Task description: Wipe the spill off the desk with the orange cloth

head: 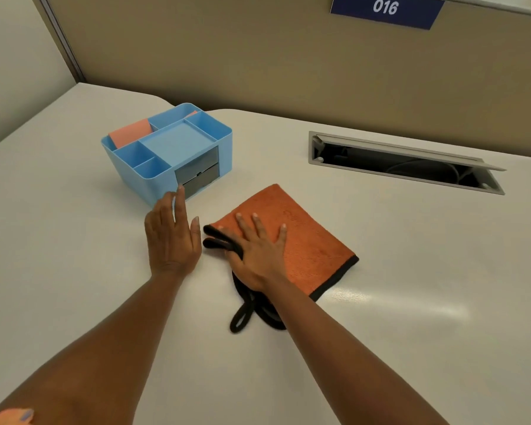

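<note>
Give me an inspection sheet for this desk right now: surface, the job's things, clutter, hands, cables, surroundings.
Surface: pale desk, faint wet sheen beside the cloth's near corner.
Job's things: orange cloth folded flat, black edging and loops showing.
Clutter: blue organizer with orange paper in a back compartment.
Hands: left hand open, flat on the desk beside the cloth; right hand spread, pressing on the cloth.
Cables: some inside the open cable hatch.
Surroundings: beige partition, blue sign reading 016.
</note>
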